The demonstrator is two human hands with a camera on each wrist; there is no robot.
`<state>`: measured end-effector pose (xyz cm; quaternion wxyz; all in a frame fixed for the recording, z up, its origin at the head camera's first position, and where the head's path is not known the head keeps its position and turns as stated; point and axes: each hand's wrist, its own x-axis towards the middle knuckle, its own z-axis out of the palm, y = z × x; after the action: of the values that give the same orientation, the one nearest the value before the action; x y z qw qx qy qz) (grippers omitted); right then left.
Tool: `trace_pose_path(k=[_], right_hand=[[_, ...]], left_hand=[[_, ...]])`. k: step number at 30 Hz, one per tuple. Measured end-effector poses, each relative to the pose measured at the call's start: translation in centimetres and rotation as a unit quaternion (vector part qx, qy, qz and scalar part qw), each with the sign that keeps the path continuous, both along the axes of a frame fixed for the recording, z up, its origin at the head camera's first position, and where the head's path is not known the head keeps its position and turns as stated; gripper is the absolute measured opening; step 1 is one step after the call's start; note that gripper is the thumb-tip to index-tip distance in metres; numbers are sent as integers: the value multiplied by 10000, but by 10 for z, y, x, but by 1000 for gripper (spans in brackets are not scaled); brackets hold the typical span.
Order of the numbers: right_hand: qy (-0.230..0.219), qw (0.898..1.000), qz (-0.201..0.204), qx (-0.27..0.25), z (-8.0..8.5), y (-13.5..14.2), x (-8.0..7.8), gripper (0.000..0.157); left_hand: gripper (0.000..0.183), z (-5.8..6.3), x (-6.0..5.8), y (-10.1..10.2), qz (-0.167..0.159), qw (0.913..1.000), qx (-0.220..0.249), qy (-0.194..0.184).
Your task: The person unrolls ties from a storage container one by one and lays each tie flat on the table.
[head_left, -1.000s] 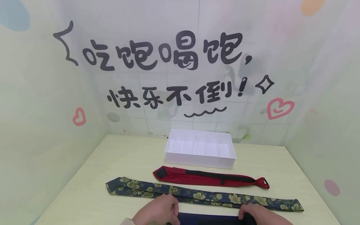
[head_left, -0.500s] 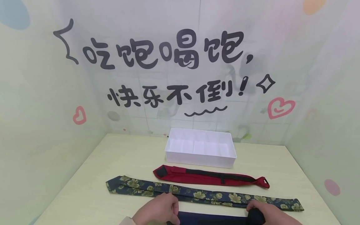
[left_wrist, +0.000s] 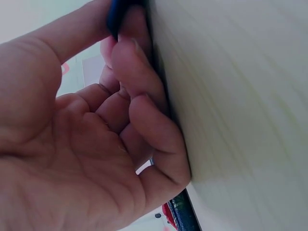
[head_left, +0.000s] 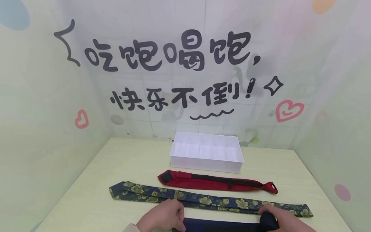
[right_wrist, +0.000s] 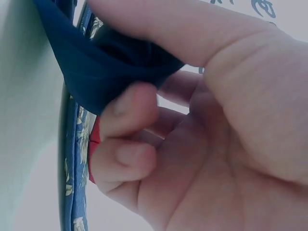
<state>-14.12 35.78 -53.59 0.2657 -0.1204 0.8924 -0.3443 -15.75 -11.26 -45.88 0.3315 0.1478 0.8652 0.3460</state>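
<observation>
A dark navy necktie [head_left: 220,224] lies along the near side of the table, cut off by the bottom of the head view. My left hand [head_left: 163,216] pinches its left end between thumb and fingers; in the left wrist view a dark bit of the tie [left_wrist: 115,18] shows at the fingertips, the curled fingers against the tabletop. At the other end, my right hand [head_left: 285,219] grips the bulky, knot-like part [head_left: 268,221]. In the right wrist view the navy cloth [right_wrist: 89,72] hangs between thumb and curled fingers.
Just beyond lies a floral navy-and-gold necktie [head_left: 205,201], flat and long. Behind it is a red necktie [head_left: 213,184] with a black strap. A white divided box [head_left: 205,165] stands at the back of the table [head_left: 95,180], near the printed curtain [head_left: 185,125].
My right hand has slid to the right with the knot-like end of the navy necktie. The left hand stays in place, still pinching the other end.
</observation>
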Motion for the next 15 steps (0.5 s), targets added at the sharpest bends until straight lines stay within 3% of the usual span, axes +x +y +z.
trace_pose_path(k=[4, 10, 15], right_hand=[[-92, 10000, -21, -6, -14, 13, -5, 52], [-281, 9987, -266, 327, -14, 18, -3, 57], [-163, 9970, -200, 734, -12, 16, 4, 45]], left_hand=[[19, -8, -5, -2, -110, 9999, -57, 0], [22, -33, -14, -8, -325, 9993, -116, 147], [21, -28, -13, -7, -366, 9992, -117, 126]])
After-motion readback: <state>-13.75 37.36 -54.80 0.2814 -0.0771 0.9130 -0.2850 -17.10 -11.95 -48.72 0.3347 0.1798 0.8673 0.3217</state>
